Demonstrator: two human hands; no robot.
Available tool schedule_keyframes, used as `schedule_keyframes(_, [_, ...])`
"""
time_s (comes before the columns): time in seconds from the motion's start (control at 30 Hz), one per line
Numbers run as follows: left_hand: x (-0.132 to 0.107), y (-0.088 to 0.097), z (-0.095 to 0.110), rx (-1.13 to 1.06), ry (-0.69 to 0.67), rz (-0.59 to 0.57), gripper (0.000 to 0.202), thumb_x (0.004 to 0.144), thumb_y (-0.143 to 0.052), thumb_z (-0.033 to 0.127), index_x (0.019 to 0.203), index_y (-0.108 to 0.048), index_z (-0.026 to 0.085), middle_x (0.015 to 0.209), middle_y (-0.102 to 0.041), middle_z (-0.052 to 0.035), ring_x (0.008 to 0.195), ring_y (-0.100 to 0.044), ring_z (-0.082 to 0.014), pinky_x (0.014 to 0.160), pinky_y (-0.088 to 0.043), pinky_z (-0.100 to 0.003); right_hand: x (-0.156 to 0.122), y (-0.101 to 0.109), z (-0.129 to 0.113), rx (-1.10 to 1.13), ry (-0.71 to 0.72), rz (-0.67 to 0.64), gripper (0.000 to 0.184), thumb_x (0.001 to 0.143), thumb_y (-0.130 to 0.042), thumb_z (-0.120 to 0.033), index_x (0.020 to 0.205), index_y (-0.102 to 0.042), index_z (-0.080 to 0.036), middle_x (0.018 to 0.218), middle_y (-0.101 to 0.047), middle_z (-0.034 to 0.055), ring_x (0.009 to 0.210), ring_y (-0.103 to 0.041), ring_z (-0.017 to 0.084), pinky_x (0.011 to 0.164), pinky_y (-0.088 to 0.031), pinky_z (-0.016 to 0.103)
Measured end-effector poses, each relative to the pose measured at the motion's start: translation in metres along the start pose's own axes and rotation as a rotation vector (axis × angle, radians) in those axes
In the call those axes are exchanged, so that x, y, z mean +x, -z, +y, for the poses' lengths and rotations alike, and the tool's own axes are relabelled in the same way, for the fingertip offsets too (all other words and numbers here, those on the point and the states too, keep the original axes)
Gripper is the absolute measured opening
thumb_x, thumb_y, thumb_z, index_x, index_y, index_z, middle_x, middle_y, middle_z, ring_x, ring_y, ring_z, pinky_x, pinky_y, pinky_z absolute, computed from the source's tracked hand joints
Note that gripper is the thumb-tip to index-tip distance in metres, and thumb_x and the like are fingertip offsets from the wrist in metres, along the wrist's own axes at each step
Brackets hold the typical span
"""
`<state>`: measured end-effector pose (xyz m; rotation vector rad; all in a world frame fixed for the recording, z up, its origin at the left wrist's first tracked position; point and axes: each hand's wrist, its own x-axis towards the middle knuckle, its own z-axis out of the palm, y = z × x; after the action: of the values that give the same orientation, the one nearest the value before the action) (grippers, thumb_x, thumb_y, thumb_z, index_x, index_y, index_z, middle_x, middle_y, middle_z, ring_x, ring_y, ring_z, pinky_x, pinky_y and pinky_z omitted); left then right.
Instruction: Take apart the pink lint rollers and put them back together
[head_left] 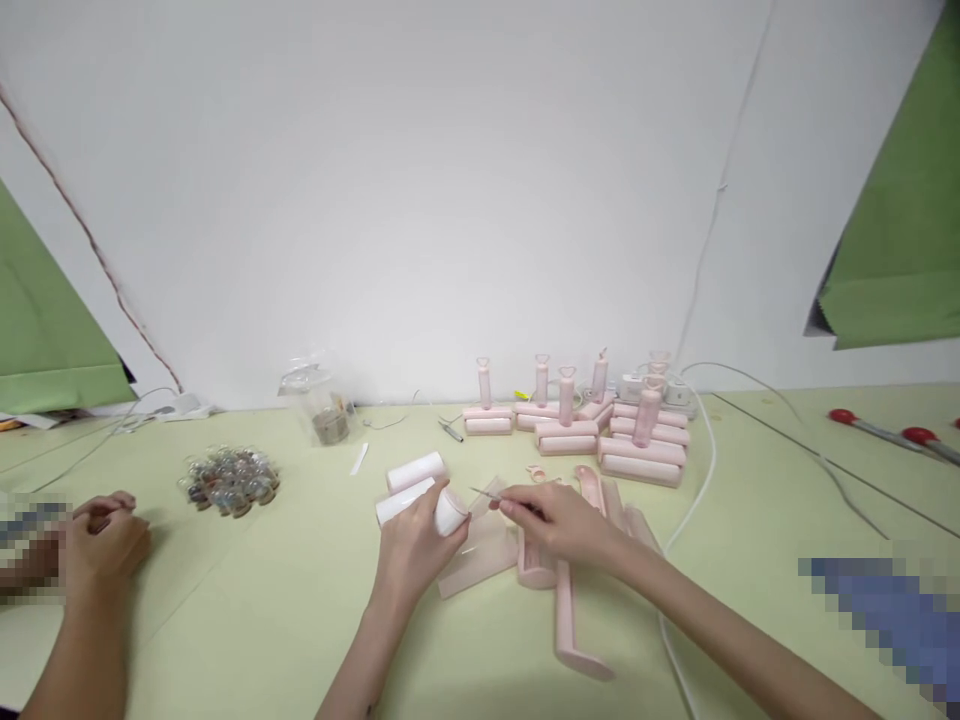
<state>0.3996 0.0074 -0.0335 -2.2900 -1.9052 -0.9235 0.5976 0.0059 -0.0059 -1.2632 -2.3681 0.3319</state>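
My left hand (pixel 420 535) is closed around a white roll (pixel 450 512), whose round end faces me. Two more white rolls (pixel 416 472) lie just behind that hand. In the fingers of my right hand (pixel 551 515) is a thin pointed metal tool (pixel 486 494), its tip aimed left toward the held roll without touching it. A flat translucent pinkish cover (pixel 476 568) lies on the table below and between my hands. Loose pink plastic parts (pixel 566 610), one with a long arm and rounded end, lie beneath and beside my right hand.
Several assembled pink lint rollers (pixel 568 430) stand along the wall. A power strip (pixel 679 392) and white cable (pixel 709 460) are at right. To the left are small clear jars (pixel 231 480), a plastic bag (pixel 319 405) and another person's hands (pixel 112 535). Red-handled tools (pixel 877 428) lie far right.
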Motion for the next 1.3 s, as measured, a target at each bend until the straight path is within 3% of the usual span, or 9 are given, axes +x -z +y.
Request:
schedule_keyframes(0.13, [-0.002, -0.003, 0.001, -0.001, -0.009, -0.006, 0.041, 0.072, -0.053, 0.038, 0.11, -0.052, 0.025, 0.098, -0.066, -0.0036, 0.086, -0.061, -0.0252, 0.065, -0.042, -0.027, -0.007, -0.009, -0.018, 0.003, 0.068, 0.017, 0.035, 0.09, -0.029, -0.03, 0.062, -0.048, -0.019, 0.05, -0.046, -0.0035, 0.05, -0.043, 0.01, 0.051, -0.026, 0.021])
schedule_keyframes(0.33, [-0.001, -0.004, 0.002, 0.01, -0.003, -0.037, 0.044, 0.072, -0.052, 0.039, 0.113, -0.051, 0.023, 0.099, -0.066, -0.0043, 0.087, -0.061, -0.0262, 0.065, -0.042, -0.028, -0.008, -0.006, -0.019, -0.043, 0.067, -0.001, 0.034, 0.09, -0.028, -0.029, 0.065, -0.049, -0.02, 0.051, -0.049, -0.0019, 0.054, -0.047, 0.012, 0.052, -0.026, 0.021])
schedule_keyframes(0.5, [-0.002, -0.003, 0.0, 0.105, -0.013, -0.062, 0.044, 0.073, -0.051, 0.035, 0.116, -0.049, 0.024, 0.092, -0.067, -0.0048, 0.079, -0.062, -0.0251, 0.061, -0.041, -0.027, -0.009, -0.01, -0.026, -0.173, 0.001, 0.002, 0.034, 0.089, -0.027, -0.027, 0.068, -0.053, -0.02, 0.05, -0.051, -0.0004, 0.049, -0.045, 0.013, 0.049, -0.022, 0.023])
schedule_keyframes(0.67, [-0.004, 0.007, 0.001, 0.221, -0.119, -0.095, 0.045, 0.073, -0.049, 0.03, 0.118, -0.047, 0.026, 0.089, -0.067, -0.0042, 0.074, -0.062, -0.0242, 0.053, -0.037, -0.026, -0.016, -0.005, -0.034, -0.23, -0.043, -0.013, 0.033, 0.087, -0.03, -0.025, 0.059, -0.046, -0.018, 0.047, -0.048, -0.0005, 0.044, -0.041, 0.011, 0.045, -0.017, 0.024])
schedule_keyframes(0.83, [-0.006, 0.015, 0.007, 0.275, -0.214, -0.23, 0.043, 0.072, -0.049, 0.027, 0.115, -0.05, 0.023, 0.089, -0.067, -0.0059, 0.076, -0.062, -0.0255, 0.051, -0.035, -0.026, -0.022, 0.001, -0.036, -0.203, -0.108, -0.062, 0.035, 0.084, -0.034, -0.023, 0.05, -0.038, -0.016, 0.043, -0.039, -0.0004, 0.04, -0.032, 0.009, 0.043, -0.014, 0.024])
schedule_keyframes(1.0, [-0.002, 0.017, 0.007, 0.246, -0.219, -0.256, 0.038, 0.072, -0.05, 0.03, 0.109, -0.053, 0.028, 0.085, -0.067, -0.0033, 0.074, -0.062, -0.0245, 0.052, -0.034, -0.025, -0.021, 0.012, -0.029, -0.157, -0.173, -0.107, 0.032, 0.08, -0.036, -0.018, 0.048, -0.037, -0.016, 0.044, -0.039, -0.0009, 0.04, -0.032, 0.009, 0.042, -0.015, 0.025])
schedule_keyframes(1.13, [0.003, 0.022, 0.006, 0.126, -0.145, -0.242, 0.042, 0.069, -0.056, 0.037, 0.109, -0.051, 0.028, 0.09, -0.066, -0.0026, 0.08, -0.061, -0.0245, 0.058, -0.038, -0.026, -0.017, 0.034, -0.018, 0.043, -0.224, -0.08, 0.033, 0.086, -0.035, -0.031, 0.062, -0.055, -0.019, 0.061, -0.051, 0.0001, 0.05, -0.044, 0.011, 0.044, -0.026, 0.022])
schedule_keyframes(1.23, [0.009, 0.025, 0.011, -0.104, -0.125, -0.238, 0.045, 0.068, -0.057, 0.035, 0.11, -0.045, 0.026, 0.093, -0.063, -0.0003, 0.081, -0.058, -0.021, 0.066, -0.041, -0.027, -0.014, 0.049, -0.012, 0.289, -0.109, 0.074, 0.032, 0.087, -0.034, -0.042, 0.086, -0.06, -0.024, 0.078, -0.053, 0.0009, 0.064, -0.05, 0.013, 0.054, -0.036, 0.023])
schedule_keyframes(1.3, [0.012, 0.025, 0.016, -0.278, -0.163, -0.245, 0.043, 0.068, -0.054, 0.027, 0.11, -0.043, 0.024, 0.096, -0.059, -0.0001, 0.084, -0.056, -0.0186, 0.07, -0.041, -0.027, -0.012, 0.054, -0.01, 0.437, -0.055, 0.209, 0.03, 0.086, -0.037, -0.042, 0.089, -0.058, -0.022, 0.076, -0.053, 0.001, 0.068, -0.05, 0.014, 0.057, -0.038, 0.024])
